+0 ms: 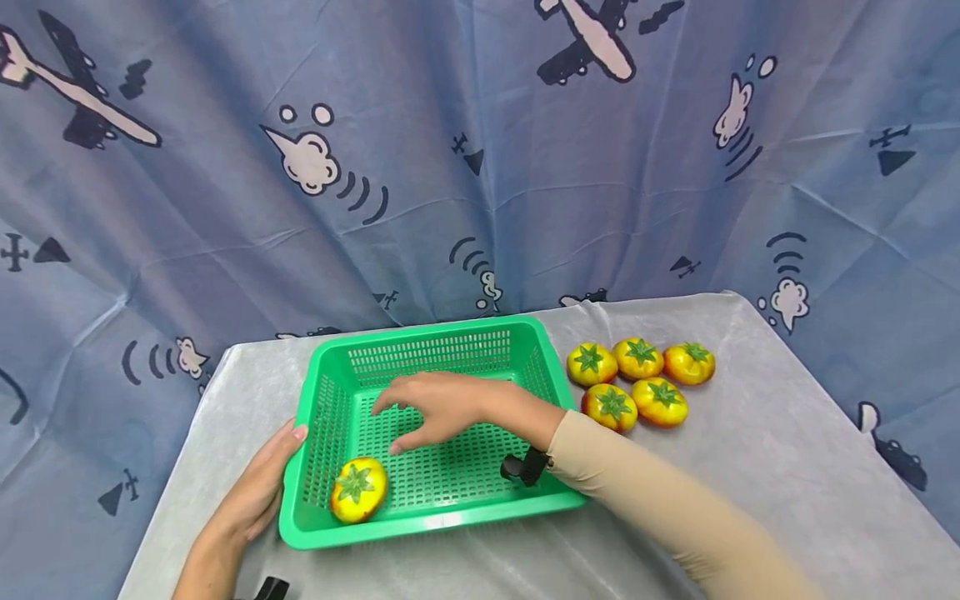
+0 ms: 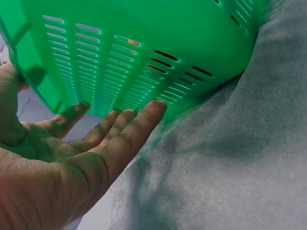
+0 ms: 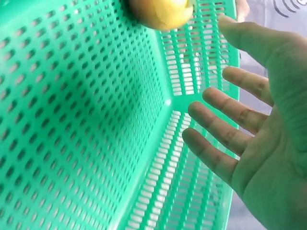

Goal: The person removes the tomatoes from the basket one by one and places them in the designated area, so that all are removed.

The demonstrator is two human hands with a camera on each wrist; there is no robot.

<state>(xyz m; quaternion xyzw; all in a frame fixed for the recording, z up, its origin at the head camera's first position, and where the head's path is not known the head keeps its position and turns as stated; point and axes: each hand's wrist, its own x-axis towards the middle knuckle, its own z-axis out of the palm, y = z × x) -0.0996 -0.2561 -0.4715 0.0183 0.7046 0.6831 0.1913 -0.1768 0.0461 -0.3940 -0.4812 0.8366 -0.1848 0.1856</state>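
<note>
A green plastic basket (image 1: pixel 442 521) with slotted walls stands on the grey cloth. My left hand (image 1: pixel 258 483) holds its left side, the thumb over the rim and the extended fingers (image 2: pixel 129 136) against the outer wall. Inside, at the front left corner, lies one yellow-red persimmon (image 1: pixel 359 490) with a green leafy top; the right wrist view shows part of this persimmon (image 3: pixel 163 12). My right hand (image 1: pixel 442 408) hovers over the basket's interior, fingers spread and nothing in them, apart from the persimmon.
Several more persimmons (image 1: pixel 658 402) sit in a cluster on the cloth-covered table (image 1: pixel 750 467), just right of the basket. A blue curtain (image 1: pixel 420 208) with airplane prints hangs behind the table. The right forearm crosses the basket's right rim.
</note>
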